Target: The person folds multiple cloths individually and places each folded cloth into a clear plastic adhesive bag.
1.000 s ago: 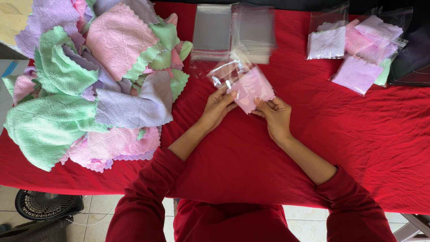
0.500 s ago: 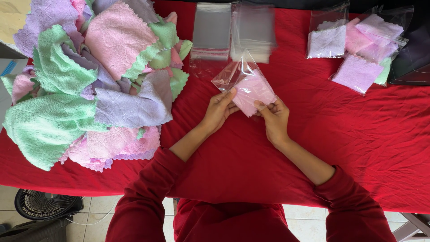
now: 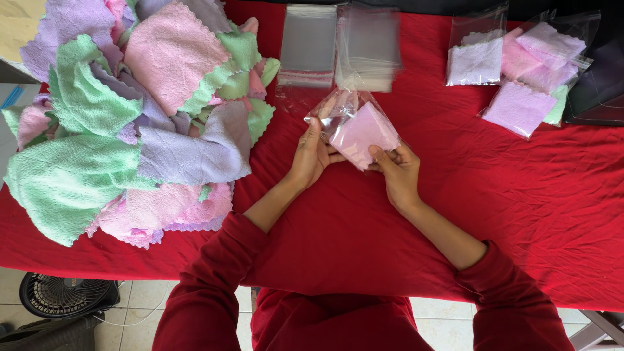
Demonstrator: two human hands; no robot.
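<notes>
Both hands hold a folded pink cloth (image 3: 361, 133) inside a clear plastic bag (image 3: 338, 107): the left hand (image 3: 312, 156) grips its left edge, the right hand (image 3: 398, 170) its lower corner. Empty clear bags (image 3: 338, 45) lie just beyond the grip, loose cloths (image 3: 130, 117) heaped well left, bagged cloths (image 3: 513, 65) far right.

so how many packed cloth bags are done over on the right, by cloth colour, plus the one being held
white bagged cloth: 1
lilac bagged cloths: 3, stacked, count uncertain
pink bagged cloth, held by left hand and right hand: 1
total: 5
</notes>
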